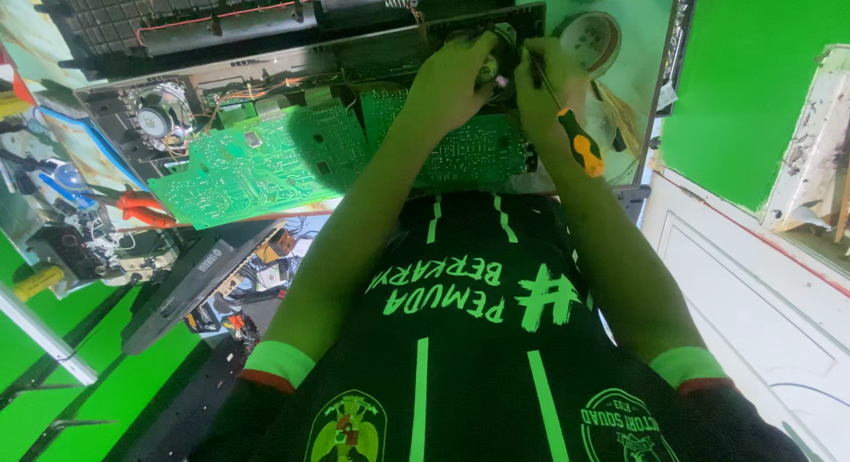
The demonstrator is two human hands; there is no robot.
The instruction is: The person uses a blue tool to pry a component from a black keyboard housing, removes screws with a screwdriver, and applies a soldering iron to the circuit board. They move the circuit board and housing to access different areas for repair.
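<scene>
An opened electronic device (266,68) lies on the workbench with two green circuit boards (266,165) tilted up out of its dark chassis. My left hand (452,81) presses on a small round part at the device's far right corner, fingers curled over it. My right hand (544,85) grips a screwdriver with an orange and green handle (580,143); its shaft points up toward that same corner. The tip is hidden between my hands.
A small fan (155,121) sits at the chassis's left end. Red-handled pliers (142,209) and loose tools lie at the left. A roll of tape (591,38) rests past my right hand. A dark panel (190,280) leans below the boards. A white cabinet (753,285) stands right.
</scene>
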